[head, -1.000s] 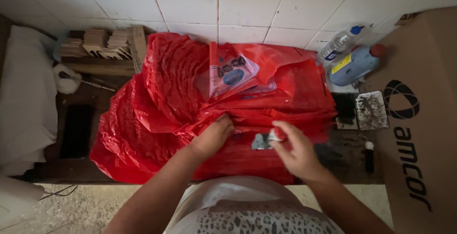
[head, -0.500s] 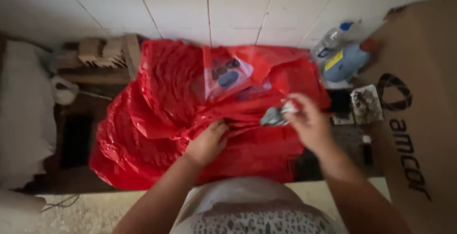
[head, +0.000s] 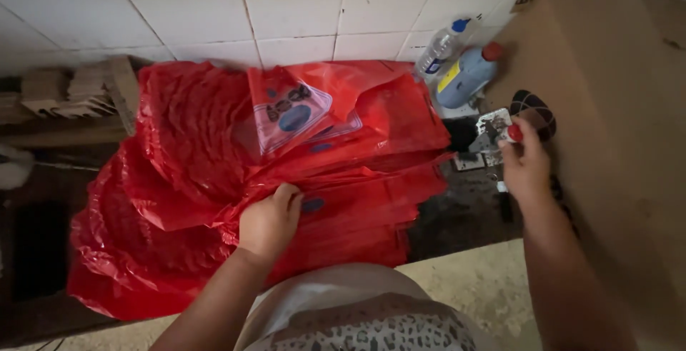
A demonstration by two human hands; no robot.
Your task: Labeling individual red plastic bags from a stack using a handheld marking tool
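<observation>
My left hand (head: 268, 219) lay palm down on the stack of red plastic bags (head: 343, 172), fingers loosely curled and closed over a fold near the front edge of the pile, at about six o'clock from the printed bag (head: 291, 113) on top. The stack filled the middle of the dark work surface (head: 457, 215), spreading from nine o'clock to past centre. My right hand (head: 525, 165) was out at three o'clock, well apart from the bags, closed around a small object with a red tip (head: 514, 132); what it was I could not tell. Just beyond it, at one o'clock, stood a clear bottle (head: 439, 49) and a blue jug with a red cap (head: 468, 74) against the tiled wall (head: 286, 8). A cardboard box (head: 614, 108) stood at the right.
</observation>
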